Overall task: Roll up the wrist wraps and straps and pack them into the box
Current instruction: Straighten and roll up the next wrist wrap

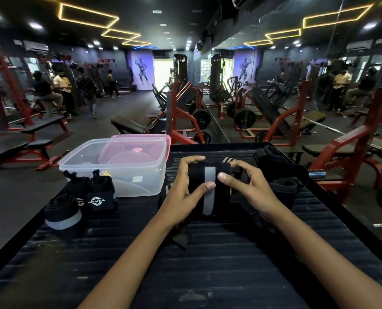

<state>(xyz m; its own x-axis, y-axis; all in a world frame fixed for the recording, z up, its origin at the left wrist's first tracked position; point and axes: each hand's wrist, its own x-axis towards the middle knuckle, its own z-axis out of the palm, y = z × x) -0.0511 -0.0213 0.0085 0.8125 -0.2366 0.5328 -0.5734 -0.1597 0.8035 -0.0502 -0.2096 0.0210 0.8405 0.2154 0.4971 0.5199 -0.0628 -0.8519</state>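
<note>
Though half hidden by them, black wrist wrap (209, 188) pinched between left hand (181, 197) and right hand (250, 188).

The only readable lettering is the white brand name "NIVIA", with a logo under it, on a black rolled strap (99, 198) standing on the bench (208, 264) before the clear plastic box (118, 170).

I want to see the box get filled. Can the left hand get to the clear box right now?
Probably yes, but not freely yet. The clear box sits open-topped just left of the left hand with nothing between them. That hand's fingers hold the black wrap together with the right hand.
</note>
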